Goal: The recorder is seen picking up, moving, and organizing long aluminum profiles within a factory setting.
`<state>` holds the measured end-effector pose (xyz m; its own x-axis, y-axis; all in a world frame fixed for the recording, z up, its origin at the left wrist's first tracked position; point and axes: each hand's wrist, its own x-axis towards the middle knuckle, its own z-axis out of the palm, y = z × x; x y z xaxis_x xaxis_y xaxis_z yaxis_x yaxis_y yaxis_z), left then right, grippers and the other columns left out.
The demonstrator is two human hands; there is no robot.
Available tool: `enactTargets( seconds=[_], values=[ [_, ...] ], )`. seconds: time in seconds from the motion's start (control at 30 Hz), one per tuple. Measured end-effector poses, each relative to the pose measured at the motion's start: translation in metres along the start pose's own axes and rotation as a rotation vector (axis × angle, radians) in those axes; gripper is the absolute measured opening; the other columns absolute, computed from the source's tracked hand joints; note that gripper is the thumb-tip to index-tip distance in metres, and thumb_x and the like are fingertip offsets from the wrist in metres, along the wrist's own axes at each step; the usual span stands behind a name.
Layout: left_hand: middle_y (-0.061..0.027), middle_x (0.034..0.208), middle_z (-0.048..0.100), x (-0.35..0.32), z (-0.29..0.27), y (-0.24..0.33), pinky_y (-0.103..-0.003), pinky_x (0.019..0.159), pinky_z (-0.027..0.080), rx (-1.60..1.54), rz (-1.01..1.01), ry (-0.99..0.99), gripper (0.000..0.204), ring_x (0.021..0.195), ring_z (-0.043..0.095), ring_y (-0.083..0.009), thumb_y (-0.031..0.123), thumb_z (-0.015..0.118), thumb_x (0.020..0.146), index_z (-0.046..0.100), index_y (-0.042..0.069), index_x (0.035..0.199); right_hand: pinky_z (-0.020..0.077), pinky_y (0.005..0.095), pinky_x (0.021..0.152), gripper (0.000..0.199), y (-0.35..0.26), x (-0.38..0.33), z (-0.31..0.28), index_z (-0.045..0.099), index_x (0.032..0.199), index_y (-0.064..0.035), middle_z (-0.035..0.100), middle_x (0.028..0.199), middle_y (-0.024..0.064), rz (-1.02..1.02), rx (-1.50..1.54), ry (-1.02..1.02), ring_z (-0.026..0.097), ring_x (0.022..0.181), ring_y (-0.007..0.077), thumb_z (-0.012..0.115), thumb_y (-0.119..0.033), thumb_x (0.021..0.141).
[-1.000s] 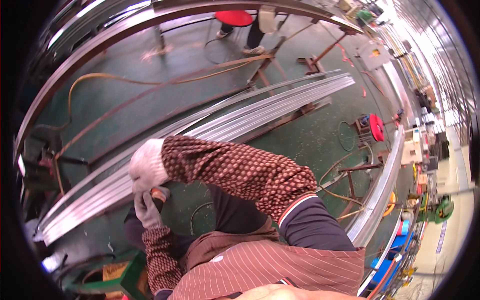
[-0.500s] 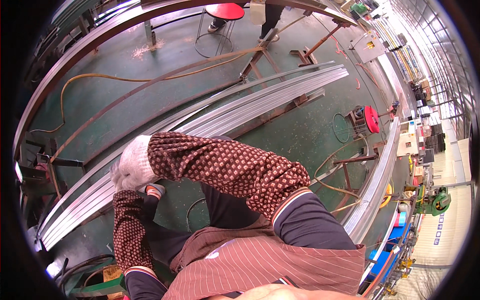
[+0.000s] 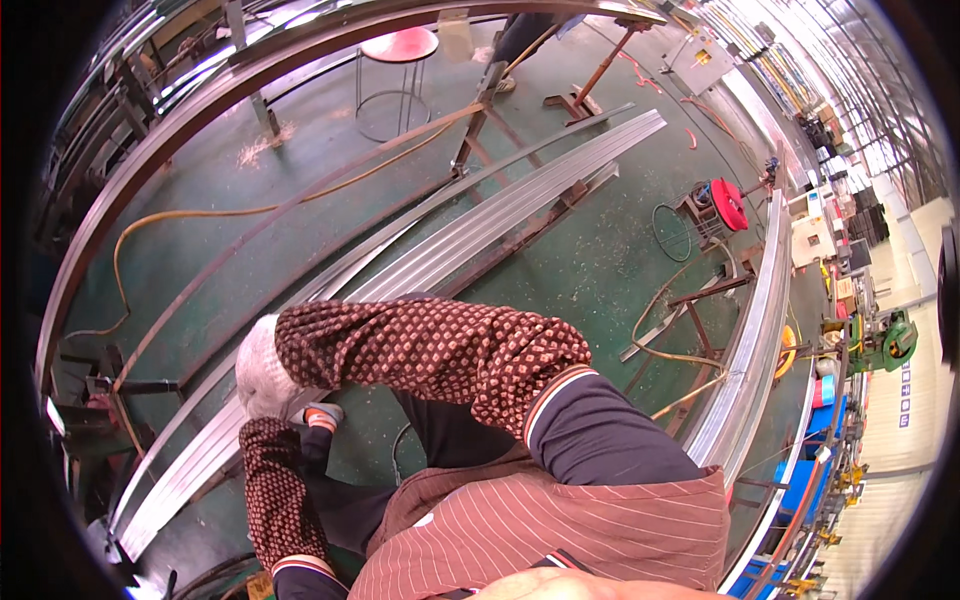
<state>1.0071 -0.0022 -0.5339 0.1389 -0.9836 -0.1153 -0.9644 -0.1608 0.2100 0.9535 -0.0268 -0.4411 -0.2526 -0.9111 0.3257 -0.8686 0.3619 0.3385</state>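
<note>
My right hand (image 3: 265,372), in a whitish knitted glove, is over the near left part of several long silvery metal profiles (image 3: 480,235). Its fingers are turned away from view, so whether they grip a profile cannot be made out. My left hand is almost wholly hidden where its patterned brown sleeve (image 3: 275,490) meets the right glove; the two hands are close together. Another brown patterned sleeve (image 3: 430,345) covers my right forearm. The profiles lie side by side, running from lower left to upper right, with one slim strip (image 3: 540,150) apart beyond them.
A rusty steel frame (image 3: 560,205) supports the profiles. A yellow hose (image 3: 200,215) trails over the green floor. More profiles (image 3: 740,350) lie on stands at the right. A round-topped stool (image 3: 400,45) and another person's leg (image 3: 520,40) are at the far side. A red-topped device (image 3: 728,205) stands right.
The view has shifted, so the stool and profiles sit further left. My gloved hands stay close together over the profiles, and the finger area visible before is now more hidden.
</note>
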Motion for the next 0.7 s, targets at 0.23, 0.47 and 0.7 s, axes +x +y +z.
enactTargets(
  seconds=[0.23,0.47,0.7],
  values=[
    [-0.0204,0.141,0.063,0.004,-0.001,0.008,-0.046,0.116,0.039,-0.038,0.058,0.003,0.061,0.136,0.054,-0.0393,0.054,0.056,0.1,0.06,0.011,0.143,0.0398,0.0591,0.116,0.055,-0.057,-0.037,0.08,0.062,0.141,-0.0026,0.057,0.148,0.0195,-0.279,-0.079,-0.083,0.05,0.141,0.0405,0.064,-0.03,0.093],
    [-0.0218,0.14,0.063,-0.028,0.004,-0.069,-0.047,0.115,0.039,0.008,-0.164,-0.026,0.062,0.135,0.054,-0.0404,0.056,0.054,0.101,0.059,0.012,0.144,0.0103,0.038,0.131,0.061,-0.072,-0.077,0.016,0.011,0.167,-0.0232,0.011,0.174,0.0003,-0.476,0.342,-0.554,0.01,0.16,0.0201,0.033,-0.036,0.112],
    [-0.0231,0.14,0.063,-0.02,0.017,-0.065,-0.048,0.114,0.04,-0.004,-0.196,-0.065,0.063,0.134,0.055,-0.0415,0.058,0.052,0.102,0.058,0.013,0.146,0.022,0.0402,0.128,0.055,-0.055,-0.07,0.018,0.026,0.163,-0.0195,0.028,0.166,0.0045,-0.644,-0.139,-0.253,0.026,0.154,0.023,0.039,-0.034,0.111]
  ],
)
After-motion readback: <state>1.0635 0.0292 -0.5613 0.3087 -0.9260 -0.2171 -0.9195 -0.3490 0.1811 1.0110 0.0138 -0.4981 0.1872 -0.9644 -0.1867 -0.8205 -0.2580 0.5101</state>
